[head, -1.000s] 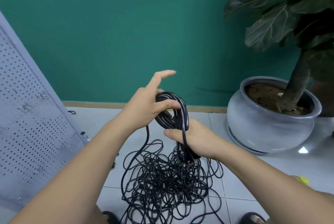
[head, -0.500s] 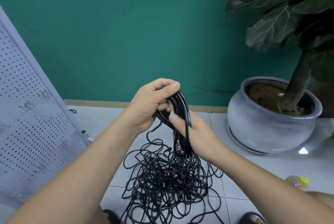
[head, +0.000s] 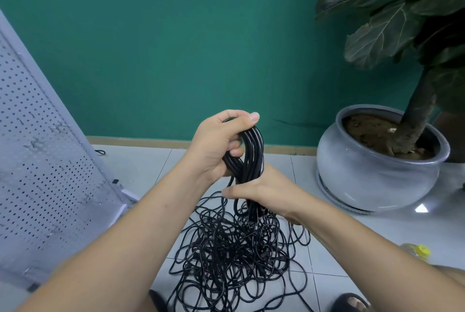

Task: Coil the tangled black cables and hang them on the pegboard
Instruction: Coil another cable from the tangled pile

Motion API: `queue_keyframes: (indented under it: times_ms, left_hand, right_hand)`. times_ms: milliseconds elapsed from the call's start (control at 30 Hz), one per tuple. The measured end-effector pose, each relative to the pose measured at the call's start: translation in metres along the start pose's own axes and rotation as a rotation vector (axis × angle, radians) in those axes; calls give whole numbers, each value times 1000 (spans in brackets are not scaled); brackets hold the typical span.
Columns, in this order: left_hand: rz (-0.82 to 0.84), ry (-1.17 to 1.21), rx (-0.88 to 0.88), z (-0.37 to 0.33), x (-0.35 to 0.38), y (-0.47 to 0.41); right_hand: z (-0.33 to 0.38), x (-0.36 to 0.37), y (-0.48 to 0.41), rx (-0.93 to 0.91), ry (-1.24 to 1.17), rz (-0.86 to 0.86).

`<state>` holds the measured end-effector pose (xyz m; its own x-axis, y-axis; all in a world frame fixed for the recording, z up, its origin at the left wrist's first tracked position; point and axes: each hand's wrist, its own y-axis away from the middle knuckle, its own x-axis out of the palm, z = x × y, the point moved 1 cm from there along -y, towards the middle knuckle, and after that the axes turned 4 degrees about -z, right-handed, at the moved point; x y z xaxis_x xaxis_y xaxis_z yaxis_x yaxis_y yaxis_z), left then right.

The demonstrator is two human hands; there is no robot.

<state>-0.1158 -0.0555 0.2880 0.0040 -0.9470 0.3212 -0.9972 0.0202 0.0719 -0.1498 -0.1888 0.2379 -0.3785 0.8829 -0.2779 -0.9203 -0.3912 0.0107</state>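
A bundle of coiled black cable loops hangs upright in front of me. My left hand grips the top of the loops, fingers and thumb curled round them. Just below, my right hand wraps round the lower part of the same bundle. From there the cable runs down into a large tangled heap of black cable on the tiled floor. The grey pegboard leans at the left, its holes bare apart from a few small hooks.
A grey ceramic pot with a large-leafed plant stands at the right against the green wall. A yellow-capped bottle lies by my right forearm. Dark sandals show at the bottom edge. A short black cable bit lies near the skirting.
My left hand, open with a raised finger a second ago, has closed round the top of the loops. My right hand slid down the bundle and wrapped round it lower.
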Motion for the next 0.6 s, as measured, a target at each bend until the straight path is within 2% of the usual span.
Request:
queue_keyframes:
  times_ms: [100,200,300,433,600]
  left_hand:
    - [6,114,-36,4,2,-1]
    - [26,131,-43,5,4,0]
    - [39,83,-2,3,5,1]
    - [59,2,55,3,3,0]
    - [193,-146,68,10,-2,4]
  right_hand:
    - [0,0,-2,9,54,4]
    - [-4,6,-1,36,57,-10]
    - [-9,9,-3,35,4,-36]
    - [-12,11,-2,28,-181,-98]
    - [-11,-1,-4,16,-253,-239]
